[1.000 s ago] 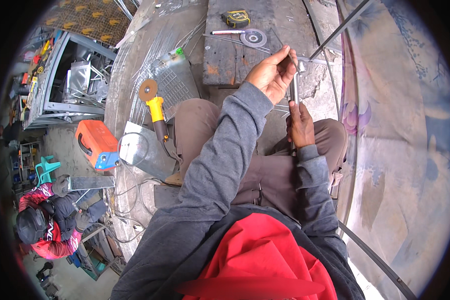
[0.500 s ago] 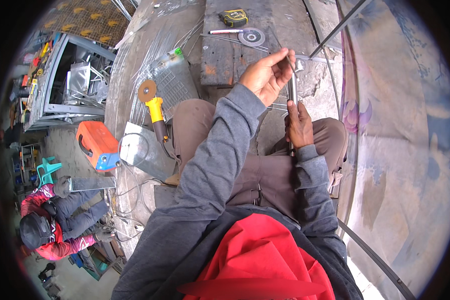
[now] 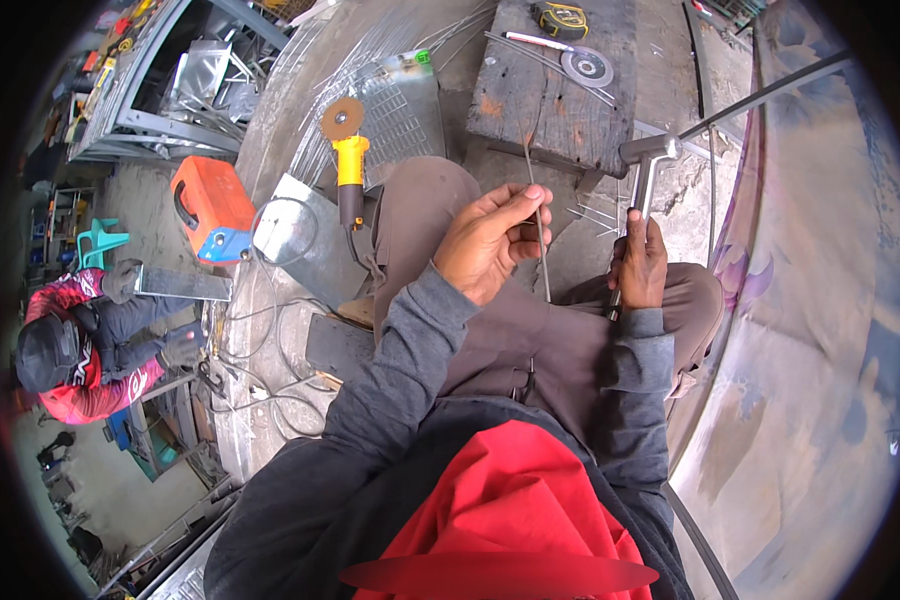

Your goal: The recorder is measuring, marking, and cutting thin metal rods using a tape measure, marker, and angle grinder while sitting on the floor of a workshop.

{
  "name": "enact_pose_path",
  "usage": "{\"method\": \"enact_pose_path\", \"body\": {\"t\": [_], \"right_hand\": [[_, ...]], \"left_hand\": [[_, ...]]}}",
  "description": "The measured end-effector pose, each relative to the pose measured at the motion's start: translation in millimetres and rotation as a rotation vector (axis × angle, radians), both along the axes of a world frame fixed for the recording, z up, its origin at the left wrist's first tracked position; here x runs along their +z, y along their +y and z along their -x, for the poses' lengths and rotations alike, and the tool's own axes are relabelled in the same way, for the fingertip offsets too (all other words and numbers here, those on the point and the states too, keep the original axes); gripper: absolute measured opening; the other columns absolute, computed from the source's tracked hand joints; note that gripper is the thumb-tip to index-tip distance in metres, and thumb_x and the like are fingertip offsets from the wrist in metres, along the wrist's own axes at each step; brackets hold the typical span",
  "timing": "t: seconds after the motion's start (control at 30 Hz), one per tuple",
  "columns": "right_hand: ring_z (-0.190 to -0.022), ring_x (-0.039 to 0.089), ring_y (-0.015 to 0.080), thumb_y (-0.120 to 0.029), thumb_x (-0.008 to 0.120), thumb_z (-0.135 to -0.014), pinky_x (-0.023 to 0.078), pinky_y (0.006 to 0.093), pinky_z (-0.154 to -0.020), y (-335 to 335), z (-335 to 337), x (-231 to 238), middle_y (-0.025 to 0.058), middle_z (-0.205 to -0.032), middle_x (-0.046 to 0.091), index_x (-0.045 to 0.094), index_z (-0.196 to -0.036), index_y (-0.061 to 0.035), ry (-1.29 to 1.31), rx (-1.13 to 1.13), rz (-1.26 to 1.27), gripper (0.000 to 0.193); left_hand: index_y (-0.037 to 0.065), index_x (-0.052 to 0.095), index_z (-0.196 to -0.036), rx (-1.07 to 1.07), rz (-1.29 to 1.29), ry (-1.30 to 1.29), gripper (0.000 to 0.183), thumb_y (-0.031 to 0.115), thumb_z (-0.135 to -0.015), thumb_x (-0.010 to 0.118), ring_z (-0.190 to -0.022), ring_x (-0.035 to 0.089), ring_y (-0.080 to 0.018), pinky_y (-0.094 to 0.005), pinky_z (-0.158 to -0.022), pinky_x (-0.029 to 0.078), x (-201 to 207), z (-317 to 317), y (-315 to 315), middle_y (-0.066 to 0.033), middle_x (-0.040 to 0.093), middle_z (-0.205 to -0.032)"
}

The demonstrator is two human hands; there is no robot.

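Left hand: the left hand [image 3: 490,245] was curled narrow, fingertips pinching a thin metal rod [image 3: 540,235] that ran up toward 12 o'clock from the person's lap.
Right hand: the right hand [image 3: 638,265] was wrapped tight around the handle of a steel hammer [image 3: 648,165], head raised at about 1 o'clock from the fist.
Rod position: the rod's upper end lay over the near edge of a weathered wooden block [image 3: 555,95]; its lower end crossed the brown trousers, between the two hands.
At 12 o'clock: a tape measure [image 3: 562,18], a pen-like marker [image 3: 535,40] and a grinding disc [image 3: 587,66] sat on the far end of the block.
At 10 o'clock: a yellow angle grinder [image 3: 348,160] lay beside a perforated metal sheet [image 3: 400,110]; further left stood an orange welding machine [image 3: 210,205].
At 9 o'clock: another person in red and black [image 3: 70,345] crouched, well apart.
Loose wires: short wire pieces [image 3: 592,215] lay just beside the hammer handle.
Risk, fingers: the pinching fingertips sat near the hammer's likely path; a glancing swing could catch them.
Risk, rod: so thin a rod, judged springy, could whip or slip from a light pinch if struck off-centre.
Risk, support: a blow where the rod overhangs the block's edge would probably bend it wrongly.
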State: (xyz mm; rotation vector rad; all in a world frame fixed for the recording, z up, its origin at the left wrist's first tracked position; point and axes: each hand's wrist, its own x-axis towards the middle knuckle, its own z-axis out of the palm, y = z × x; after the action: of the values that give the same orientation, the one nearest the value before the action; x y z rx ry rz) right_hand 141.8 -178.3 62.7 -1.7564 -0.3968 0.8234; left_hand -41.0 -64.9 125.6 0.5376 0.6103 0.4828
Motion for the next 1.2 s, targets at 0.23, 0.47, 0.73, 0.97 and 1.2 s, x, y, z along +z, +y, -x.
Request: {"method": "enact_pose_path", "body": {"t": [0.23,0.47,0.73,0.97,1.2], "right_hand": [[-0.039,0.04,0.0075,-0.049,0.05,-0.096,0.033,0.0236,-0.032,-2,-1,0,0.0017,-0.061,0.044,0.051,-0.094,-0.006,0.053,-0.005,-0.039,0.043],[-0.039,0.041,0.0081,-0.051,0.049,-0.096,0.033,0.0237,-0.032,-4,-3,-3,0.0019,-0.062,0.045,0.051,-0.098,-0.0049,0.051,-0.001,-0.029,0.046],[-0.039,0.041,0.0078,-0.052,0.049,-0.095,0.034,0.0234,-0.032,-4,-4,-3,0.0019,-0.062,0.046,0.051,-0.097,-0.0056,0.062,0.008,-0.027,0.046],[-0.04,0.042,0.0073,-0.052,0.049,-0.095,0.033,0.0232,-0.032,-5,-3,-2,0.0011,-0.062,0.046,0.051,-0.097,-0.0064,0.06,0.002,-0.022,0.046],[-0.041,0.04,0.0068,-0.054,0.048,-0.095,0.033,0.0227,-0.032,-4,-2,-2,0.0004,-0.063,0.044,0.053,-0.098,-0.0067,0.044,0.008,-0.018,0.047]], "left_hand": [[0.003,0.059,-0.107,0.101,0.225,-0.195,0.02,0.02,-0.097,0.055,-0.072,0.065,-0.0087,-0.0185,-0.066,0.058,14,-3,3,-0.0017,0.064,-0.085],[-0.001,0.059,-0.106,0.102,0.349,-0.379,0.021,0.018,-0.097,0.054,-0.078,0.068,-0.0147,-0.0226,-0.071,0.061,23,-19,14,-0.0064,0.066,-0.089],[-0.003,0.059,-0.106,0.097,0.337,-0.422,0.021,0.015,-0.098,0.052,-0.08,0.069,-0.0157,-0.023,-0.072,0.061,22,-21,19,-0.0076,0.066,-0.089],[-0.004,0.057,-0.11,0.083,0.333,-0.424,0.023,0.014,-0.098,0.051,-0.08,0.069,-0.0163,-0.0237,-0.074,0.061,21,-18,19,-0.0086,0.065,-0.09],[-0.003,0.056,-0.112,0.05,0.27,-0.41,0.024,0.015,-0.098,0.05,-0.083,0.068,-0.0156,-0.0235,-0.075,0.06,21,-18,17,-0.0081,0.065,-0.091]]}}
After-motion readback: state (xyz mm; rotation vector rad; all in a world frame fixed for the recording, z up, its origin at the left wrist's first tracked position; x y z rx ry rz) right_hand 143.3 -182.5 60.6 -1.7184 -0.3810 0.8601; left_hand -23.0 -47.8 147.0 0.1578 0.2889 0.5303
